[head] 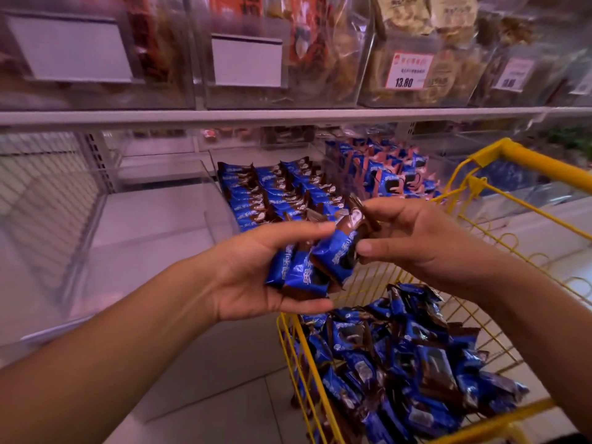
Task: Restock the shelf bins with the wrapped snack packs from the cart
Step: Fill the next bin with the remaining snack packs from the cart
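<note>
Left hand [256, 270] is wrapped round a small stack of blue snack packs [307, 267], thumb beneath, fingers over the top. Right hand [413, 238] pinches the brown end of the outermost pack, squaring it against the others above the cart. Best move, I'd say: line the edges up flush first, so they slot upright into the rows. Clear shelf bin [224, 200] ahead holds neat rows of the same packs, with room at the front. Yellow wire cart [525, 158] below carries a loose heap more.
</note>
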Available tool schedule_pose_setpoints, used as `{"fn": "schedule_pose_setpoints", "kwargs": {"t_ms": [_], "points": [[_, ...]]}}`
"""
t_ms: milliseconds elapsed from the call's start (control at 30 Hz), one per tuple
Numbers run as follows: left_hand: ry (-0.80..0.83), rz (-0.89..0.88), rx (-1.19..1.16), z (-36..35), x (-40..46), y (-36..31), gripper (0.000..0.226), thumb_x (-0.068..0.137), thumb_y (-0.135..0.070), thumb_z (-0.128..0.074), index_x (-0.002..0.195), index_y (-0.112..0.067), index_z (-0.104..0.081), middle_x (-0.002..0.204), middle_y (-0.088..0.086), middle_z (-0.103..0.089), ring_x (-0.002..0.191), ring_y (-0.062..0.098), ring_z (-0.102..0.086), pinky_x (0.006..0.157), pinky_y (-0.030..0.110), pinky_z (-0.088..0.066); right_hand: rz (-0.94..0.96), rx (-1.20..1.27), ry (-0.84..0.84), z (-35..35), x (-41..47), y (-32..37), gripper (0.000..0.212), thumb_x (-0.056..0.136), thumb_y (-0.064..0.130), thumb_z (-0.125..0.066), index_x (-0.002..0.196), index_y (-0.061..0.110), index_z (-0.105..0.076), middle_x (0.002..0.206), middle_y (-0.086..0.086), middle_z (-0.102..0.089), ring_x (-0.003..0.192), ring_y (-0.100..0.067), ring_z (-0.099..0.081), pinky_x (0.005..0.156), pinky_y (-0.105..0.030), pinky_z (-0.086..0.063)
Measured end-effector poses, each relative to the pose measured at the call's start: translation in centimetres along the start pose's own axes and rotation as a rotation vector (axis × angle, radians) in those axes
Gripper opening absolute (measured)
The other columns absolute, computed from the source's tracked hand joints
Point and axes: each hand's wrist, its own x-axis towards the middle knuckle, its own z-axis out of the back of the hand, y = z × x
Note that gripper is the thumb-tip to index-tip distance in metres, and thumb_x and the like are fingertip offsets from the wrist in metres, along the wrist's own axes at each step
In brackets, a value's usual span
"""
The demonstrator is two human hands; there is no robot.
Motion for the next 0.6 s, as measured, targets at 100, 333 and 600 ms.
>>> {"fn": "schedule_pose_setpoints", "kwargs": {"t_ms": [100,333,600], "points": [[-0.026,-0.069,0.125,0.1,-0.7,0.4,0.034,0.055,-0.024,-0.090,0.088,-0.023,-0.081,0.101,0.008,-0.077,0.086,0.021,-0.075,0.059,0.028,-0.059,0.034,-0.104,0.077,-1.2,0.3,0.2,0.050,0.081,0.001,-0.073,0.129,0.007,-0.062,0.129,-0.007,-0.067,0.124,-0.023,-0.061,0.099,-0.030,-0.050],[-0.045,-0.182,0.240,1.1,-2.9,0.2,0.036,0.063,0.007,-0.080,0.087,-0.021,-0.079,0.098,0.008,-0.076,0.084,0.020,-0.075,0.060,0.027,-0.058,0.052,-0.162,0.163,-4.3,0.5,1.7,0.052,0.078,0.008,-0.076,0.126,0.012,-0.056,0.131,-0.007,-0.063,0.123,-0.020,-0.060,0.096,-0.034,-0.053],[-0.178,-0.268,0.444,4.0,-9.3,-3.3,0.043,0.074,0.016,-0.071,0.107,-0.010,-0.063,0.091,0.007,-0.073,0.076,0.018,-0.072,0.056,0.026,-0.058,0.184,-0.875,0.470,-9.8,8.5,10.0,0.099,0.060,0.032,-0.095,0.144,0.032,-0.042,0.134,0.018,-0.056,0.123,0.000,-0.055,0.103,-0.023,-0.046]]}}
